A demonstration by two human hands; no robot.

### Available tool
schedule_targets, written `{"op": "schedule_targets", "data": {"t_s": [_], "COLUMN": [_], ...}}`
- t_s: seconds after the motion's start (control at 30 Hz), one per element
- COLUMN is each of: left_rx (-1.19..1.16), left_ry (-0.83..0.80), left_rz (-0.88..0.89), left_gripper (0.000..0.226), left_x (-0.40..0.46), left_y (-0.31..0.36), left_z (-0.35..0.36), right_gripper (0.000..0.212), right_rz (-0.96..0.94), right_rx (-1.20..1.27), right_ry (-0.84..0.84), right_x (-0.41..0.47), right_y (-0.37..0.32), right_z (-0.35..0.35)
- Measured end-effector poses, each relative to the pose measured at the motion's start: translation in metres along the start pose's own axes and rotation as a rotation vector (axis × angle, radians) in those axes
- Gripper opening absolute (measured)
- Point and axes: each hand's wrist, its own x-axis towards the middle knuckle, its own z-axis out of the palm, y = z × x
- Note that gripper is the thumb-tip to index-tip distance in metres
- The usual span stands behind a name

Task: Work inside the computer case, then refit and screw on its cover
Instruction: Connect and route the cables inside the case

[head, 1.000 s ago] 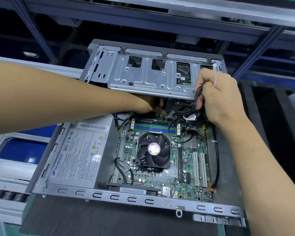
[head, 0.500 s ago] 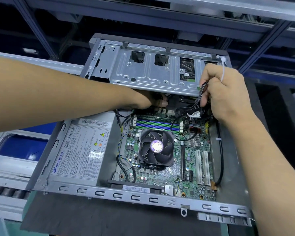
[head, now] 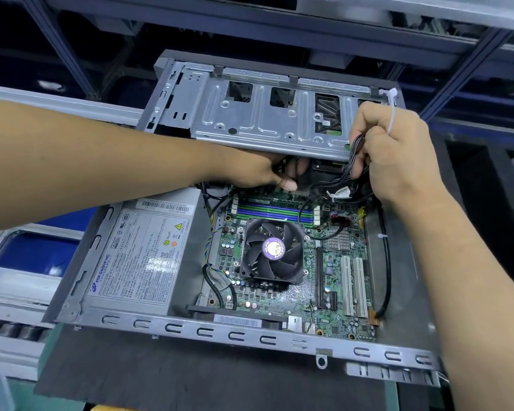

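The open computer case lies flat with no cover on it. Inside are the green motherboard, a black CPU fan and a silver power supply. The metal drive cage stands tilted up at the far side. My left hand reaches under the cage's near edge, fingers curled out of sight, thumb near the memory slots. My right hand grips a bundle of black cables at the cage's right corner. A white cable tie hangs over that hand.
A dark mat lies under the case's near edge. A blue tray in a metal frame sits at the left. Aluminium frame rails run overhead and behind. A black cable runs along the case's right side.
The view has shifted slightly. My right hand has kept its grip on the cables and edged lower at the cage corner; my left hand has stayed under the cage.
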Motion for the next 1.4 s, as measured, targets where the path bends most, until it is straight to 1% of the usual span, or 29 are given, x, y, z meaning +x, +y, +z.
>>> {"op": "schedule_targets", "data": {"t_s": [0.07,0.1,0.23,0.3,0.33,0.43,0.53,0.57,0.63,0.67,0.73,0.87,1.03,1.17,1.4], "left_rx": [-0.150,-0.204,-0.280,-0.319,-0.347,-0.378,-0.333,-0.336,-0.368,-0.367,-0.342,-0.362,-0.368,-0.332,-0.321], "left_ry": [-0.029,-0.044,-0.036,-0.011,-0.010,-0.053,-0.158,-0.172,-0.190,-0.211,-0.248,-0.235,-0.241,-0.223,-0.243], "left_rz": [0.033,0.034,-0.001,-0.052,-0.074,-0.139,-0.257,-0.264,-0.253,-0.266,-0.278,-0.241,-0.126,-0.136,-0.160], "left_gripper": [0.010,0.007,0.013,0.009,0.011,0.031,0.065,0.065,0.052,0.050,0.049,0.049,0.035,0.036,0.026], "left_x": [-0.001,-0.001,0.002,0.002,0.001,0.001,-0.001,0.000,0.000,0.000,0.000,0.002,0.002,0.000,-0.002], "left_y": [0.006,0.006,0.005,0.006,0.006,0.008,0.013,0.014,0.015,0.016,0.017,0.016,0.013,0.016,0.016], "left_z": [-0.001,0.001,0.004,0.006,0.006,0.003,0.000,-0.001,-0.002,-0.003,-0.004,-0.002,0.000,0.000,0.000], "right_gripper": [0.023,0.023,0.023,0.023,0.023,0.024,0.023,0.023,0.023,0.023,0.023,0.023,0.023,0.023,0.023], "right_rz": [-0.002,-0.003,-0.005,-0.004,-0.005,-0.006,-0.011,-0.012,-0.017,-0.022,-0.024,-0.021,-0.025,-0.027,-0.031], "right_rx": [-0.002,-0.005,-0.009,-0.007,-0.003,0.007,0.024,0.025,0.031,0.035,0.035,0.031,0.030,0.034,0.048], "right_ry": [0.002,0.004,0.007,0.005,0.006,0.010,0.012,0.014,0.018,0.020,0.018,0.014,0.014,0.019,0.017], "right_x": [0.000,0.000,-0.001,-0.001,0.000,0.000,0.000,0.000,0.000,0.000,0.001,0.000,0.001,0.000,0.000], "right_y": [-0.001,-0.002,-0.004,-0.004,-0.003,-0.002,-0.001,-0.001,-0.001,-0.001,0.000,0.001,-0.001,-0.001,-0.002], "right_z": [-0.001,-0.002,-0.002,-0.001,-0.001,-0.001,-0.002,-0.001,-0.001,0.000,0.000,0.000,-0.001,-0.001,0.000]}}
